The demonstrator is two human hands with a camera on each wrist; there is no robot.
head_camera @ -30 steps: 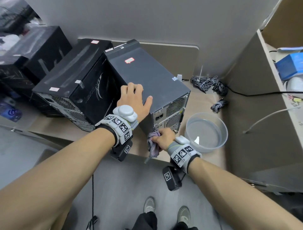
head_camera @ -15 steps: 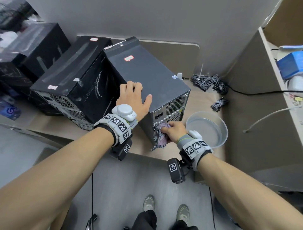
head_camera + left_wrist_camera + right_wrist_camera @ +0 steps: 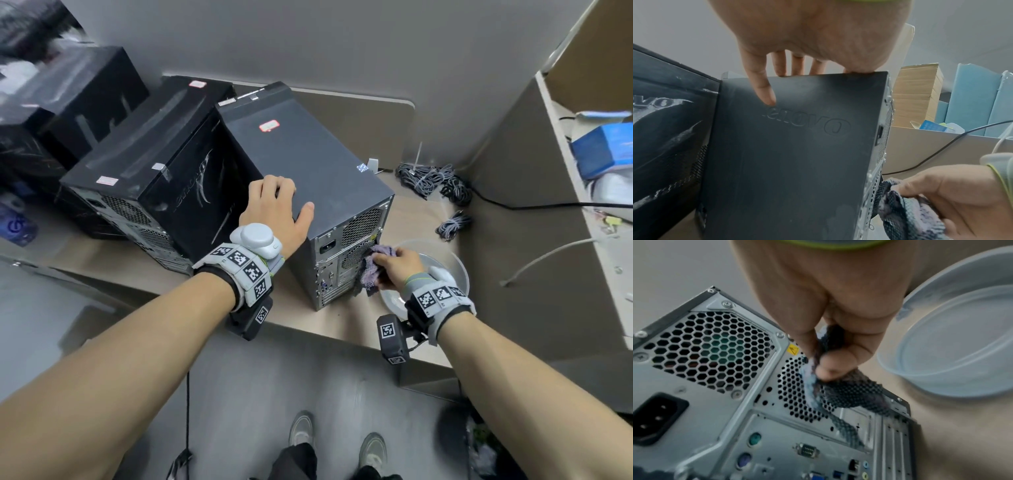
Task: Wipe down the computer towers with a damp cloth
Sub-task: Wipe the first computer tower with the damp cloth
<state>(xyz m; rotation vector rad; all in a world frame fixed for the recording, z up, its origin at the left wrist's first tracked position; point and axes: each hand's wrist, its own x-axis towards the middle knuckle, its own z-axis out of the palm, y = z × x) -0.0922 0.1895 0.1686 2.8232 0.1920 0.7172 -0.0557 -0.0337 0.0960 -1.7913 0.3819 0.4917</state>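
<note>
A dark grey computer tower [image 3: 308, 164] [image 3: 793, 146] stands on a low tan platform, its metal rear panel [image 3: 719, 386] facing me. My left hand [image 3: 274, 209] [image 3: 807, 32] lies on the tower's top near the rear edge, fingers over the top and thumb [image 3: 761, 87] down the side panel. My right hand [image 3: 397, 265] [image 3: 828, 308] grips a bunched purple-grey cloth [image 3: 371, 270] [image 3: 838, 389] [image 3: 908, 211] and holds it against the rear panel's round fan grille. Two more black towers [image 3: 154, 171] stand to the left.
A clear plastic bowl [image 3: 455, 270] [image 3: 953, 340] of water sits just right of the tower, close behind my right hand. Bundled grey cables [image 3: 428, 178] lie at the back. A shelf unit [image 3: 555, 137] with a blue box stands at right. My shoes [image 3: 301, 431] are on the floor.
My right hand has carried the cloth up and to the right, from the tower's lower rear corner onto the rear panel's fan grille. The left hand has stayed on the tower's top.
</note>
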